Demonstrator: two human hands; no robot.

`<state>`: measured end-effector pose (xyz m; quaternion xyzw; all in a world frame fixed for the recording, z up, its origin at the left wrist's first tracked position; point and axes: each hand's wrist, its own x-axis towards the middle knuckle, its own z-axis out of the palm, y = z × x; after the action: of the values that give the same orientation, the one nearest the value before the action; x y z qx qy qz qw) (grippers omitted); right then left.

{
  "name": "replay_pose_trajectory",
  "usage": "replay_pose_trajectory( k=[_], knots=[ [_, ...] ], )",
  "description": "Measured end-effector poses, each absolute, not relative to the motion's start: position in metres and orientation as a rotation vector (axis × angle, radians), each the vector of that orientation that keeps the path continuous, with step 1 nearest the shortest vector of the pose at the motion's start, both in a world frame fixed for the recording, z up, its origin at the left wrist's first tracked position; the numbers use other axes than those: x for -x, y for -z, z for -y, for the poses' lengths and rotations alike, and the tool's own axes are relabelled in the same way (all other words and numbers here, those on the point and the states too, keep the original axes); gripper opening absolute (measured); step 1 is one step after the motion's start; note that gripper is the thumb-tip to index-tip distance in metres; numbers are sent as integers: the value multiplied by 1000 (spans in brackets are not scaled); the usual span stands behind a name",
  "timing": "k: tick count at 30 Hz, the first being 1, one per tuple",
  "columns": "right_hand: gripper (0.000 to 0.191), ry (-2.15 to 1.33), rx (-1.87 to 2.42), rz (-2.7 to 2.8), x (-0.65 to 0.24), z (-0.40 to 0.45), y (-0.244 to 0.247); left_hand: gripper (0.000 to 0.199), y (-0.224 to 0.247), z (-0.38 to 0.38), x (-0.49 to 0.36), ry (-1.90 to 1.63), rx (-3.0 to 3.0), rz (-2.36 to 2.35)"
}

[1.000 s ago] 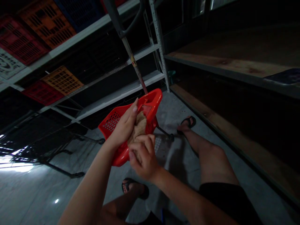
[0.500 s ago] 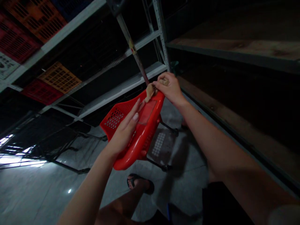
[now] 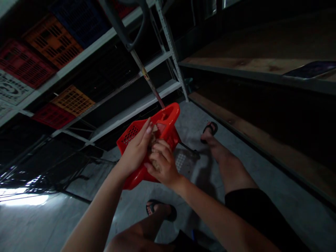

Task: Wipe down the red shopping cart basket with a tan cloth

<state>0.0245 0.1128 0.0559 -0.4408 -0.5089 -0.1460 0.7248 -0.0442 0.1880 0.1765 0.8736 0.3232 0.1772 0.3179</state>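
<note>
A red plastic shopping basket trolley (image 3: 172, 120) with a long pull handle (image 3: 151, 82) stands tilted in my view. My right hand (image 3: 164, 164) is closed around a crumpled tan cloth (image 3: 155, 164) and presses it on the basket's near rim. Close beside it, my left hand (image 3: 135, 152) lies on the basket with its fingers stretched out and together. Part of the cloth shows between the two hands, but the rim under them is hidden.
On the left, a metal rack (image 3: 133, 105) bears red, orange and blue plastic crates (image 3: 54, 40). A wooden shelf (image 3: 244, 64) runs along the right, with a dark flat object (image 3: 309, 70) at its edge. My sandalled feet (image 3: 161, 210) stand on the grey floor.
My right hand has moved with the cloth from the far corner of the rim down toward me, up against my left hand. My left hand has hardly moved.
</note>
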Motion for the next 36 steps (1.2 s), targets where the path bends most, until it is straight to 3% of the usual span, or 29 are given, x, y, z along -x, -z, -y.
replay_pose_trajectory(
  k=[5,9,12,17,23,26,30,36],
  knots=[
    [20,408,1066,1123,-87,-131,-69,74,-174,-156,69,-544,-2368,-1067],
    [15,303,1116,1171,-162,-148,-82,73,-165,-140,83,-395,-2616,-1159],
    [27,172,1120,1158,-189,-160,-84,67,-164,-142,80,-352,-2760,-1110],
    [27,199,1195,1226,-141,-153,-85,53,-163,-169,69,-391,-2891,-1047],
    [22,308,1209,1382,-56,-141,-81,53,-158,-212,92,-497,-2892,-886],
    [27,369,1167,1618,-66,-145,-82,56,-159,-228,116,-490,-2902,-803],
    [20,394,1149,1795,-111,-151,-94,56,-158,-243,148,-459,-2956,-796],
    [30,-3,1144,1583,-159,-186,-95,60,-157,-258,162,-515,-2899,-1036]
  ],
)
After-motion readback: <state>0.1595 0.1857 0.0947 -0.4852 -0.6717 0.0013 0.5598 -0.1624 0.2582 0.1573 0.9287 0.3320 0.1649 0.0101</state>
